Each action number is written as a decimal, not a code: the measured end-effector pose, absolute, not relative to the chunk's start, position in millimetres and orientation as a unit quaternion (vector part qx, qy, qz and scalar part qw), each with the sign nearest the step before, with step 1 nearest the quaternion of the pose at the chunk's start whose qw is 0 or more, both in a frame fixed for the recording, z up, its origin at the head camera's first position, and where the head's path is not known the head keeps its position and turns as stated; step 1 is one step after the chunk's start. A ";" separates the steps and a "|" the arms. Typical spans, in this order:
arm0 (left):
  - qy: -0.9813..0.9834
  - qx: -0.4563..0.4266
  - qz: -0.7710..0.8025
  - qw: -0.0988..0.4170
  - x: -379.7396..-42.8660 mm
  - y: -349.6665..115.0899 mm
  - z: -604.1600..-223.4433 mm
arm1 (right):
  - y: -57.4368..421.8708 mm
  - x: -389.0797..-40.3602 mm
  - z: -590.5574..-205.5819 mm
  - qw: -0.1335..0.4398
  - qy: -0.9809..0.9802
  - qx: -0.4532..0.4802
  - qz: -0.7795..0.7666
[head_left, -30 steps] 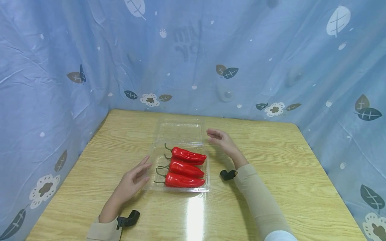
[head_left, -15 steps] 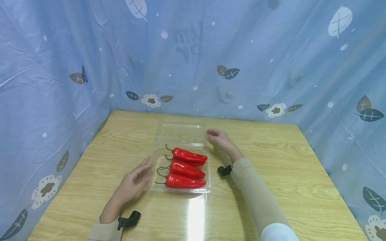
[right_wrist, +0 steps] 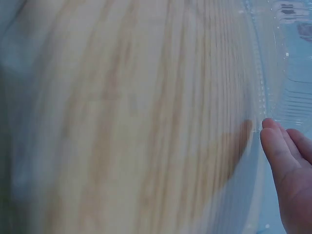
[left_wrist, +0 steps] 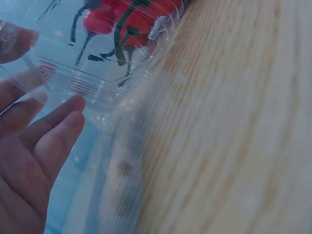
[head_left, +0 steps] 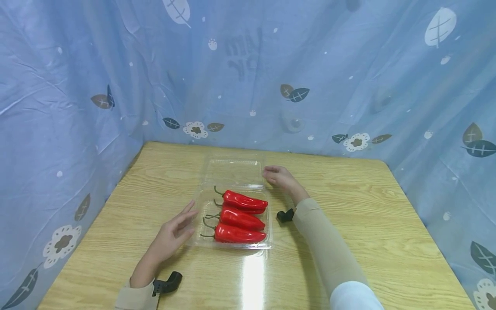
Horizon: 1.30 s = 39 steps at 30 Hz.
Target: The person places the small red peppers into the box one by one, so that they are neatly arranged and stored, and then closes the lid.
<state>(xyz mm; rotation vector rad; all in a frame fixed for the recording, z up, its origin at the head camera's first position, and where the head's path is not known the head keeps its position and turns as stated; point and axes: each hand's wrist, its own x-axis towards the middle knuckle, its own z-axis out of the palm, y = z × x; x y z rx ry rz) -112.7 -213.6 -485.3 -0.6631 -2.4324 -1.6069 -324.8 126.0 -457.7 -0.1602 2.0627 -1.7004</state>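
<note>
A clear plastic clamshell box [head_left: 204, 244] lies on the table with its lid [head_left: 234, 172] folded back flat behind it. Several glossy red peppers [head_left: 240, 234] with green stems are lined up in the base, stems to the left. My left hand [head_left: 174, 237] is at the base's left side, its fingers loosely extended; in the left wrist view the fingertips [left_wrist: 75, 105] are right at the ridged wall. The right hand [head_left: 282, 177] is beside the lid's right edge, fingers nearly straight. In the right wrist view its fingertips [right_wrist: 269, 131] meet the lid's rim.
The wood-grain table [head_left: 348, 215] stretches around the box on all sides. Blue patterned curtain [head_left: 248, 77] hangs behind it and along both sides. Each wrist wears a small black camera, such as the left wrist camera [head_left: 168, 283].
The right hand has shifted slightly left, up to the lid's edge. The left hand stays by the base, and the head view has drifted a little. The peppers have not moved.
</note>
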 end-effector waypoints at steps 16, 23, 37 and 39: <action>-0.814 -0.215 -0.535 0.073 -111.7 -212.5 -486.7 | 127.5 -321.7 -447.7 0.179 0.759 -0.102 -0.618; -0.811 -0.218 -0.537 0.077 -112.3 -212.9 -487.3 | 129.3 -317.4 -435.9 0.149 0.792 -0.104 -0.583; -0.814 -0.209 -0.537 0.068 -114.1 -214.4 -485.8 | 135.7 -307.5 -415.7 0.131 0.779 -0.167 -0.590; -0.814 -0.210 -0.537 0.067 -114.5 -214.2 -485.4 | 136.9 -305.0 -413.3 0.129 0.780 -0.176 -0.587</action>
